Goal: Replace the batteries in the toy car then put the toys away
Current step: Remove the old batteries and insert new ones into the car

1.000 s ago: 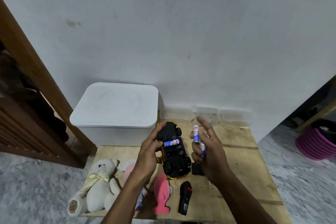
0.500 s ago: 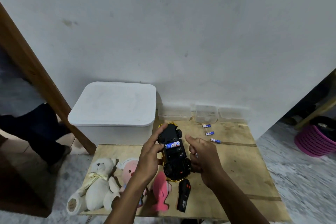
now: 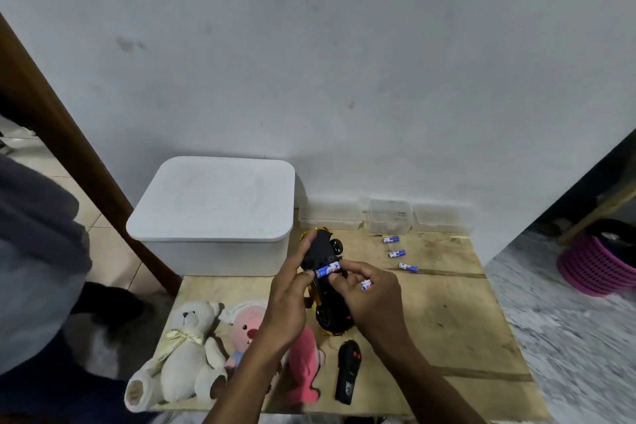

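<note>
A black and gold toy car (image 3: 323,253) is held upside down above the wooden table (image 3: 457,317). My left hand (image 3: 287,299) grips the car's left side. A blue and white battery (image 3: 327,269) lies across the car's underside, with fingertips of both hands on its ends. My right hand (image 3: 370,293) also holds a second battery (image 3: 367,285) against its fingers. Three more batteries (image 3: 396,254) lie in a row on the table, right of the car.
A white lidded bin (image 3: 216,203) stands at the back left. Three small clear containers (image 3: 390,218) line the wall. A cream teddy (image 3: 186,351), a pink-faced doll (image 3: 246,323), a pink plush (image 3: 304,361) and a black remote (image 3: 348,375) lie near the front edge. A person stands at left.
My right hand has moved in over the car and now touches the battery on its underside while holding another. A person has come into view at the left.
</note>
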`<state>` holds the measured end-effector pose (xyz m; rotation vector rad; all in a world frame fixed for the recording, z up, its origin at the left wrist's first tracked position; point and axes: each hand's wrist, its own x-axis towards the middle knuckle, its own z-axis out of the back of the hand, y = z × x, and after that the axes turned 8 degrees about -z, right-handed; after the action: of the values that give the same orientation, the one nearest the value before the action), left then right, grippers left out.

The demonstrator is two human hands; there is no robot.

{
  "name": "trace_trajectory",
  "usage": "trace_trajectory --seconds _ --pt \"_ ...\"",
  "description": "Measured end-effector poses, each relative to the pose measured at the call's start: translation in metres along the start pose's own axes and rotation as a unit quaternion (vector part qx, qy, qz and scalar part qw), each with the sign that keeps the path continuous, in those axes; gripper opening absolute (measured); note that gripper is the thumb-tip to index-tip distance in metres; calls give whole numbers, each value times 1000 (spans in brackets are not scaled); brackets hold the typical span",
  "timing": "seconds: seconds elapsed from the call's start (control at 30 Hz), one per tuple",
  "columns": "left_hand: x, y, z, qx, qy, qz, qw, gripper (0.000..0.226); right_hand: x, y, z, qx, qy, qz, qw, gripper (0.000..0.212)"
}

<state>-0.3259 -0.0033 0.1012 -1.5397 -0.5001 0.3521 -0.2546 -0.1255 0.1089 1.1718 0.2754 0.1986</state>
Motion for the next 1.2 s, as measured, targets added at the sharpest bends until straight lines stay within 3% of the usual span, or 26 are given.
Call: trace_trajectory --seconds 0.13,0.33,0.57,0.83,0.97,1.07,1.2 --pt "-1 4 -2 4 4 -5 1000 63 1 2 0 88 18 -79 993 14" --pt "0 6 -1 13 14 -3 1000 62 -2 5 -1 129 26 -121 984 6" --pt "4 7 -3 30 30 -8 999 62 -2 10 -4 144 -5 -107 984 20" --pt "11 4 -7 -13 27 24 999 63 4 17 1 160 -37 -125 978 19" --pt "18 4 -3 -53 21 47 997 62 12 25 14 280 -19 -199 939 11" --pt "24 6 1 -78 13 53 995 63 17 27 26 375 40 -219 900 19" --pt "34 16 1 -100 -1 87 991 60 25 20 35 397 69 -246 882 8"
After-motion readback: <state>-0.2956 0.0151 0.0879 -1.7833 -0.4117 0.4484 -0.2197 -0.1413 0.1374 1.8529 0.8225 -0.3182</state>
